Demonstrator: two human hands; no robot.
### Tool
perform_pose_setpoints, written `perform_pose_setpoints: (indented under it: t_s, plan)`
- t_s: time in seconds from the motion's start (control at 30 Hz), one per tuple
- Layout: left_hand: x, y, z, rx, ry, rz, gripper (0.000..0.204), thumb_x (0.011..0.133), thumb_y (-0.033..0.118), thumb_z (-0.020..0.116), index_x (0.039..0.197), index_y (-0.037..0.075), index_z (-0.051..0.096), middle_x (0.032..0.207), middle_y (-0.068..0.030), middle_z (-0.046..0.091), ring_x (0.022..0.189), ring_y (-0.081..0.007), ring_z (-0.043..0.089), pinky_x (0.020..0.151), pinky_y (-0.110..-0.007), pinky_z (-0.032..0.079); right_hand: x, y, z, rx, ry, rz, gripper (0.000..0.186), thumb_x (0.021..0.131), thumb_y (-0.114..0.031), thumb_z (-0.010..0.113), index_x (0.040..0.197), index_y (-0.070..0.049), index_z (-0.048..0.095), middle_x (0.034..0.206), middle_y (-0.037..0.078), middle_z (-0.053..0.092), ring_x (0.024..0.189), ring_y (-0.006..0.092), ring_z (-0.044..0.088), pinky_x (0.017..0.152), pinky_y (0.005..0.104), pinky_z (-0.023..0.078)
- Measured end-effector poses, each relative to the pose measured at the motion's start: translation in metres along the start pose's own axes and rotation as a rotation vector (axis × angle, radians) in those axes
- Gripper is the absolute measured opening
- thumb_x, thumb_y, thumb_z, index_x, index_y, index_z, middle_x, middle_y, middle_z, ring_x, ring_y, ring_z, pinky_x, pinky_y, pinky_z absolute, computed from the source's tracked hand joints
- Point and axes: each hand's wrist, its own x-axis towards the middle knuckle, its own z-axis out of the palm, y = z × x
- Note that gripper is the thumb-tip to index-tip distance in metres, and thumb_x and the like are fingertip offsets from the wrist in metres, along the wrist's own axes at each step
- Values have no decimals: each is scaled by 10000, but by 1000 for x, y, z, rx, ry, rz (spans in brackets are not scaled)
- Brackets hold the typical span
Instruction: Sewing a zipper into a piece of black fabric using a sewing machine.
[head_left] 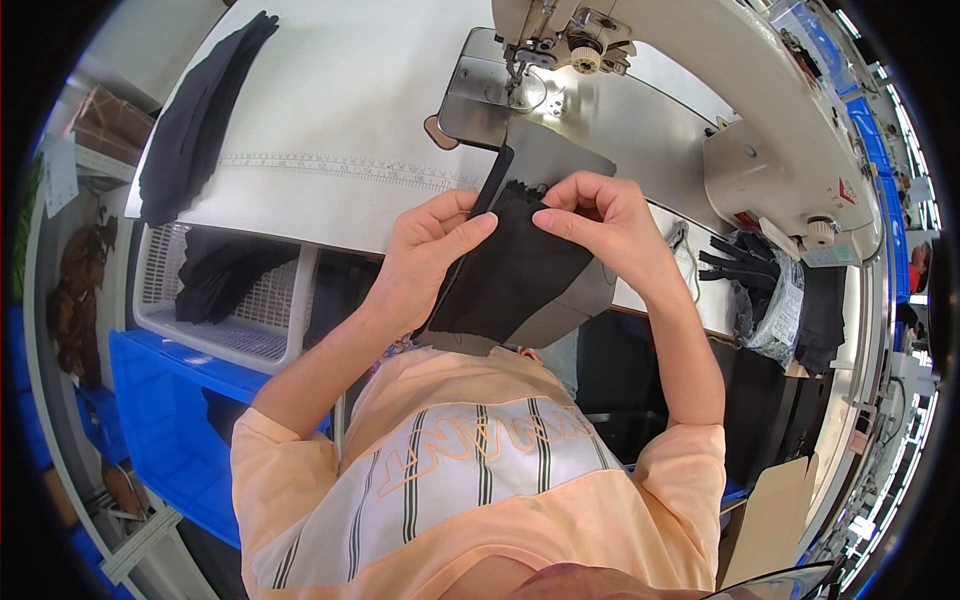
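Observation:
Between my two hands hangs a piece of black fabric (515, 265), held up by its top edge near the front of the sewing table. My left hand (432, 240) pinches its left edge, thumb on top, beside a narrow dark folded strip. My right hand (603, 222) is closed on the upper right corner, thumb and fingers pressed together. The fabric's top edge looks gathered or jagged. A grey flat panel (565, 150) lies behind and under the fabric. Just beyond it stands the sewing machine's needle and presser foot (518, 78), apart from the fabric.
A stack of black fabric pieces (205, 120) lies at the table's far left. Below it are a white basket (220, 335) with dark fabric and a blue bin (165, 410). At right, black strips (740, 265) lie by a clear plastic bag (780, 310), under the machine arm (740, 70).

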Motion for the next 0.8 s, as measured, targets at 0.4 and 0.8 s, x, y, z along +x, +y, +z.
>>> perform_pose_setpoints:
  t_s: [0.4,0.8]
  plan:
    - [-1,-3,2,67,24,9,175,869,52,637,1018,-37,616,904,-62,667,773,-66,604,666,-206,503,3,-8,8,26,-82,-55,166,789,-83,732,782,-17,580,704,-38,575,631,18,509,566,177,401]
    - [-3,-6,5,121,54,65,227,854,47,655,1061,-38,616,900,-50,672,779,-51,590,682,-202,496,3,-18,10,-251,-95,-58,174,790,-93,719,765,-17,565,674,-39,555,591,21,477,533,188,385]
